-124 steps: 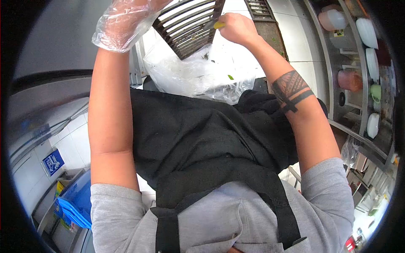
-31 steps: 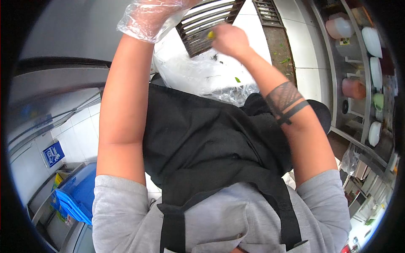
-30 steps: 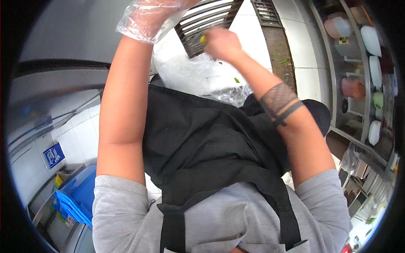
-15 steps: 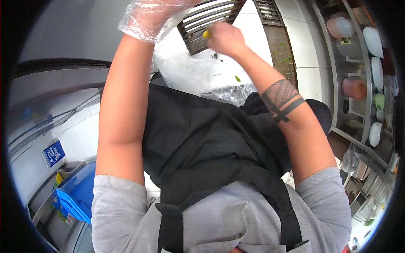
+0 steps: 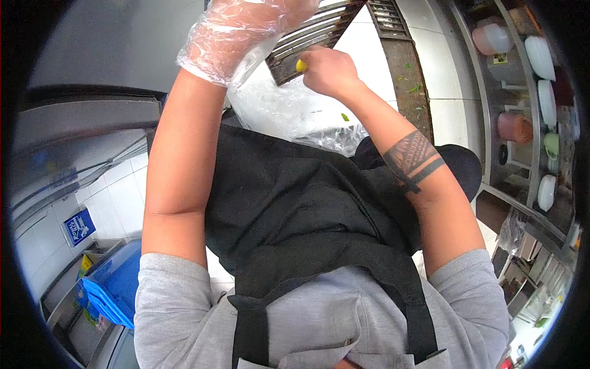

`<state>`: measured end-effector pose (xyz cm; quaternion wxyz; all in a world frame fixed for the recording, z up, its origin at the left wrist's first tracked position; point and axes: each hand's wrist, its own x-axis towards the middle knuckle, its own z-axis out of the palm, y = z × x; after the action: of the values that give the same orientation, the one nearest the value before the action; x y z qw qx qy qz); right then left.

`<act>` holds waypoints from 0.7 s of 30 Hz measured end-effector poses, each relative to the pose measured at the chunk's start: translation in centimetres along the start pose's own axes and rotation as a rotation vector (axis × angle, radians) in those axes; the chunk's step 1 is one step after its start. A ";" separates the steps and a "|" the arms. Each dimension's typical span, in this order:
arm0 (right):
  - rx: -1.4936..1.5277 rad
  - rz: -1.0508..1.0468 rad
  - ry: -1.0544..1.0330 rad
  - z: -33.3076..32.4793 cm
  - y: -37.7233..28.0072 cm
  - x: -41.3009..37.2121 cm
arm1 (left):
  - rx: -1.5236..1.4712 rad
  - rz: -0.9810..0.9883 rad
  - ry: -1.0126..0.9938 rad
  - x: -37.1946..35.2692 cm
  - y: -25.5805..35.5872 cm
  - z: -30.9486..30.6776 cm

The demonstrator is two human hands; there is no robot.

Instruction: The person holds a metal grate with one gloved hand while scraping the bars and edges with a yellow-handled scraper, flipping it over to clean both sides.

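My left hand point(image 5: 249, 34), in a clear plastic glove, reaches the top edge of the head view. Its fingers are cut off there, so its grip is hidden. Just beside it a dark slatted metal grate point(image 5: 307, 49) stands at a slant over a clear plastic bag point(image 5: 276, 114). My bare right hand point(image 5: 332, 72) is closed in a fist in front of the grate. A small yellow end point(image 5: 301, 65) of a tool pokes out of this fist; the rest of the tool is hidden. A bit of green leaf point(image 5: 345, 117) lies on the plastic.
An open floor channel point(image 5: 405, 80) with leaf scraps runs through the white tiles, with another grate point(image 5: 387, 18) at its far end. Metal shelves point(image 5: 485, 92) with bowls and tubs stand on the right. Blue plastic lids or trays point(image 5: 114, 286) are at lower left.
My left hand has moved slightly down and right, and the grate has shifted a little the same way. The right fist has dropped slightly and looks sharper, still around the yellow-ended tool.
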<state>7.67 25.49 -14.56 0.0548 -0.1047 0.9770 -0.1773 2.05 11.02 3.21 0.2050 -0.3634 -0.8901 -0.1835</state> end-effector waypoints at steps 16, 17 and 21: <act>-0.032 -0.015 0.054 -0.3 1.9 1.0 | -0.065 -0.074 0.055 1.5 -3.1 1.5; -0.032 -0.014 0.052 0.0 1.7 1.0 | -0.066 -0.093 0.040 1.6 -2.8 1.4; -0.055 -0.061 0.016 0.6 -0.2 0.7 | -0.128 -0.161 0.028 1.7 -2.7 1.2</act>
<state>7.11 24.92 -15.09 0.0388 -0.1347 0.9783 -0.1527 -1.25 10.79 2.55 0.1785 -0.3002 -0.9000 -0.2608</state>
